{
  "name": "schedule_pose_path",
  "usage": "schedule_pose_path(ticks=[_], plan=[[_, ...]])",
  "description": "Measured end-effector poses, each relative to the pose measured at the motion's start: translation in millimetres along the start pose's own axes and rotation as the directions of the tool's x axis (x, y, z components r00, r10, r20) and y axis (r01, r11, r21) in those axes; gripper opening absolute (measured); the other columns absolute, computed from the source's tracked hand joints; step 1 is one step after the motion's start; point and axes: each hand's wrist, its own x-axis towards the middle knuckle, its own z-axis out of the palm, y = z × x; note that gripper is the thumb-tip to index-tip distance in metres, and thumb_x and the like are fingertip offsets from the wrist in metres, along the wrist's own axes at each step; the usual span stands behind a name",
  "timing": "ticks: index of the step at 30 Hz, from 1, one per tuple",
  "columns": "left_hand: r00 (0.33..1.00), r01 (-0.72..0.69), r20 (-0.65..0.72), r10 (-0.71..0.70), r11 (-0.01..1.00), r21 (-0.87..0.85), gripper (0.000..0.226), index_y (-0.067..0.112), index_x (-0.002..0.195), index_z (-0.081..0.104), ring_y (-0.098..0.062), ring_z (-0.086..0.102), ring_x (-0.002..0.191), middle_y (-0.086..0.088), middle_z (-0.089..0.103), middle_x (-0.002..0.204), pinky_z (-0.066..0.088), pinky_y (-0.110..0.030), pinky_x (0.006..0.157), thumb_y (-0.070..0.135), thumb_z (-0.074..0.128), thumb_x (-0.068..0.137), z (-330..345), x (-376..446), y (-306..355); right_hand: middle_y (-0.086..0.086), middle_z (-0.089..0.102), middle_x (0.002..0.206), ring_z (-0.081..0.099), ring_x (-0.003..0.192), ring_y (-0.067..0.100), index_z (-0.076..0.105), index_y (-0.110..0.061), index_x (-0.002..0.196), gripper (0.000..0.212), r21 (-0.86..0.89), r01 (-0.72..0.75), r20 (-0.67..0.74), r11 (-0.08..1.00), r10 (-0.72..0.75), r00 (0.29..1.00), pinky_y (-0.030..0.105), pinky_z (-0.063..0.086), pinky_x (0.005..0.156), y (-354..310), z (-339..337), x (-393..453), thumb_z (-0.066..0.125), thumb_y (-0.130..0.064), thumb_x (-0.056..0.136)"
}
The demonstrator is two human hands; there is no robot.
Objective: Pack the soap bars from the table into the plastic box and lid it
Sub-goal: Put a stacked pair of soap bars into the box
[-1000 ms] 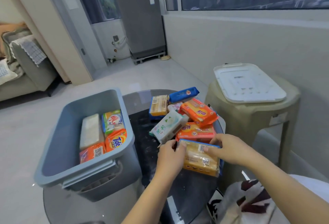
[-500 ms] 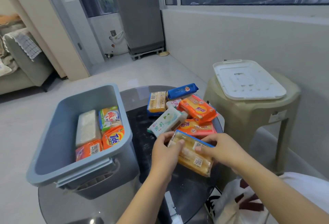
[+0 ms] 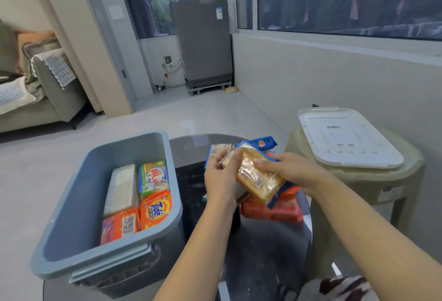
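A yellow soap pack (image 3: 257,177) in clear wrap with a blue edge is held above the table by both hands. My left hand (image 3: 221,178) grips its left end and my right hand (image 3: 290,171) its right side. The blue-grey plastic box (image 3: 71,205) stands open at the left, with several soap bars along its right wall, among them an orange Tide bar (image 3: 155,210). More soap bars (image 3: 270,211) lie piled on the dark round table (image 3: 270,250), partly hidden behind my hands. The white lid (image 3: 346,140) rests on a beige stool.
The beige plastic stool (image 3: 373,188) stands right of the table, against a low wall under windows. A grey sofa (image 3: 47,90) is at the far left, a grey appliance (image 3: 203,40) at the back. Patterned cloth (image 3: 334,288) covers my lap at the bottom right.
Both hands have lifted the yellow soap pack off the table and raised it above the pile, tilting it. The camera has also tipped upward.
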Motion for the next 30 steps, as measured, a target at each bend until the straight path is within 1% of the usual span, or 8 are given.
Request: schedule_pose_path(ticks=[2,5,8,10,14,18,23,30], plan=[[0.999,-0.027,-0.014,0.029,0.995,0.099,0.034,0.015,0.111,0.063,-0.022,0.069,0.095,-0.009,0.070,0.107,0.056,-0.038,0.086,0.034,0.069,0.082,5,21,1,-0.003,0.074,0.073,0.070,0.065,0.012,0.070,-0.021,0.083,0.024,0.055,0.014,-0.070,0.998,-0.010,0.998,0.026,0.054,0.062,-1,-5,16,0.067,-0.044,0.078],[0.979,-0.088,-0.145,0.145,0.934,0.346,0.020,0.021,0.095,0.064,-0.018,0.064,0.093,-0.004,0.070,0.107,0.052,-0.033,0.080,0.038,0.056,0.090,3,59,1,0.003,0.070,0.078,0.064,0.066,0.017,0.068,-0.014,0.091,0.030,0.119,0.009,-0.203,0.993,0.016,0.979,0.030,0.050,0.061,5,-3,34,0.063,-0.042,0.082],[0.946,0.128,-0.291,0.140,0.664,0.737,0.042,0.019,0.116,0.062,-0.029,0.047,0.119,-0.007,0.060,0.126,0.034,-0.042,0.103,0.049,0.048,0.090,-8,99,-6,0.007,0.071,0.088,0.065,0.071,0.021,0.065,-0.015,0.093,0.026,0.239,0.025,-0.277,0.971,0.043,0.960,0.032,0.049,0.063,9,-5,48,0.063,-0.039,0.083],[0.941,0.282,-0.339,0.015,0.521,0.806,0.062,0.012,0.124,0.056,-0.034,0.039,0.126,-0.014,0.051,0.133,0.030,-0.044,0.106,0.059,0.050,0.084,-12,117,-14,0.008,0.072,0.090,0.067,0.076,0.023,0.065,-0.017,0.091,0.025,0.265,0.052,-0.300,0.963,0.031,0.954,0.036,0.052,0.068,13,-7,55,0.063,-0.041,0.083],[0.931,0.339,-0.362,-0.035,0.443,0.830,0.084,0.010,0.128,0.049,-0.033,0.036,0.126,-0.015,0.041,0.137,0.030,-0.044,0.103,0.067,0.064,0.068,-14,128,-25,0.007,0.072,0.087,0.068,0.078,0.024,0.065,-0.017,0.089,0.026,0.241,0.047,-0.330,0.969,0.036,0.943,0.040,0.054,0.073,23,-6,66,0.064,-0.041,0.081],[0.941,0.297,-0.336,-0.033,0.553,0.778,0.080,0.008,0.121,0.045,-0.033,0.044,0.121,-0.015,0.049,0.131,0.040,-0.047,0.101,0.052,0.078,0.063,-11,136,-27,0.005,0.073,0.083,0.070,0.074,0.023,0.066,-0.020,0.090,0.027,0.276,0.039,-0.364,0.960,0.067,0.929,0.038,0.056,0.068,33,-9,72,0.066,-0.044,0.078],[0.953,0.219,-0.301,0.010,0.664,0.714,0.063,0.012,0.100,0.030,-0.027,0.057,0.091,-0.010,0.058,0.108,0.048,-0.037,0.071,0.029,0.082,0.068,-5,135,-24,0.002,0.073,0.081,0.070,0.070,0.020,0.065,-0.020,0.095,0.031,0.306,0.054,-0.375,0.950,0.069,0.925,0.031,0.053,0.060,37,-9,75,0.066,-0.046,0.078],[0.930,-0.007,-0.340,0.140,0.931,0.364,0.057,0.027,0.116,0.035,-0.023,0.061,0.086,-0.007,0.058,0.117,0.056,-0.041,0.082,0.021,0.075,0.076,0,107,-18,0.005,0.073,0.084,0.070,0.073,0.023,0.066,-0.016,0.098,0.033,0.333,0.072,-0.388,0.940,0.067,0.919,0.038,0.057,0.068,34,-11,69,0.064,-0.044,0.081]])
